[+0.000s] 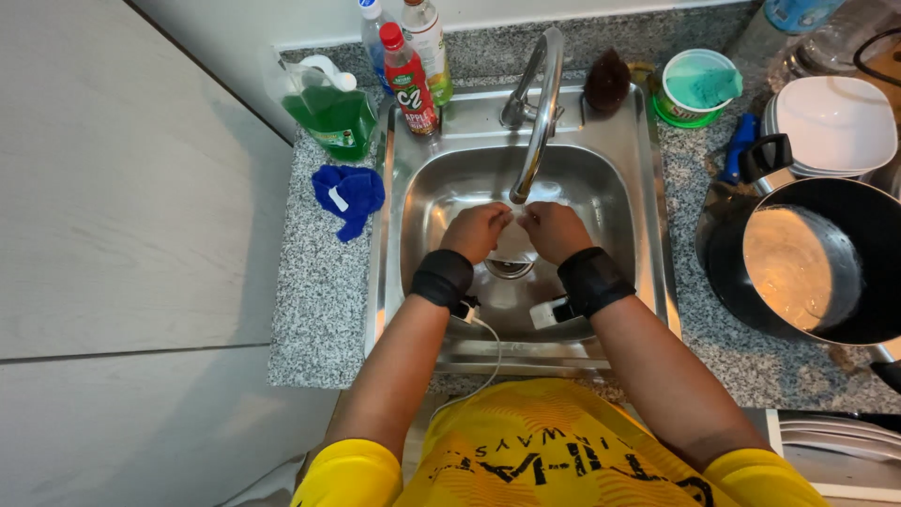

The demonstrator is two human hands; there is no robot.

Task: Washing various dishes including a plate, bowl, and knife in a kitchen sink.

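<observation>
Yellow shirt fabric is filling the bottom centre of the frame, with two bare forearms reaching up from it into a stainless steel sink [648, 188] at the middle. Each wrist is wearing a black band. Both hands are meeting under the spout of a curved chrome tap [540, 113], just above the round drain [509, 268]. The left hand [477, 231] and right hand [556, 231] are curling their fingers around a small pale object [515, 239] between them; what it is cannot be told. A crumpled blue cloth [348, 195] is lying on the speckled grey granite surface [319, 300] left of the sink. A green liquid soap bottle [328, 111] is standing at upper left, and a large black pot [807, 258] is sitting at right.
</observation>
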